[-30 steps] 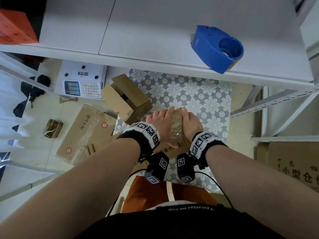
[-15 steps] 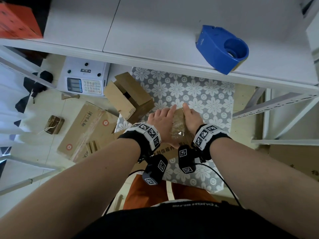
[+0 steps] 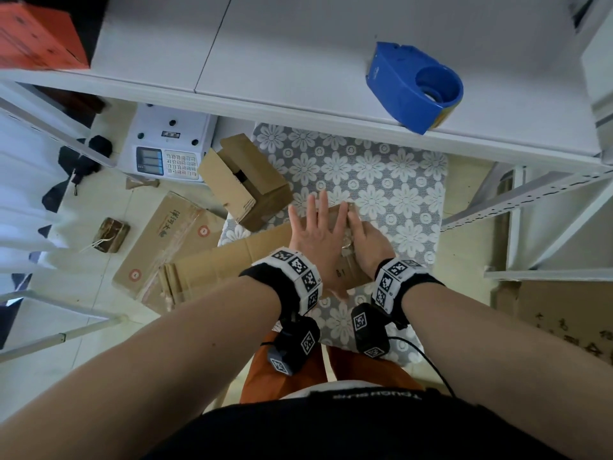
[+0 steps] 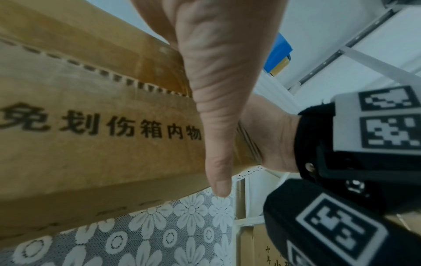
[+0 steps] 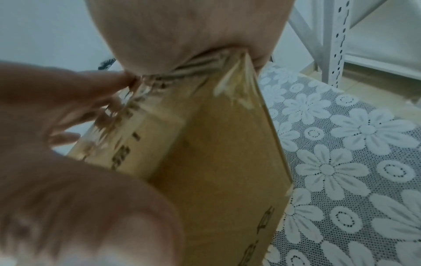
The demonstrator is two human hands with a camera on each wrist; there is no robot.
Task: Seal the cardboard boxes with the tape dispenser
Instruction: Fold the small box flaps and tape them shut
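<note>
A small cardboard box (image 3: pixel 348 275) stands on the flowered mat (image 3: pixel 381 180), with wrinkled clear tape (image 5: pixel 234 81) over its top edge. My left hand (image 3: pixel 315 234) lies flat on the box top with its fingers spread straight. In the left wrist view its thumb (image 4: pixel 214 108) points down across the printed side of the box (image 4: pixel 91 126). My right hand (image 3: pixel 368 240) rests on the right part of the top and presses on the tape; its fingers are partly hidden. The blue tape dispenser (image 3: pixel 414 84) sits on the white table (image 3: pixel 298 61), apart from both hands.
An open cardboard box (image 3: pixel 245 184) lies tilted at the mat's left edge. Flattened cartons (image 3: pixel 172 240) lie on the floor to the left, near a white scale (image 3: pixel 166 151). White shelf rails (image 3: pixel 530 194) stand to the right, and an orange box (image 3: pixel 36 38) at the far left.
My left hand has opened: its fingers, held together over the box before, now spread straight across the top. My right hand stays on the box.
</note>
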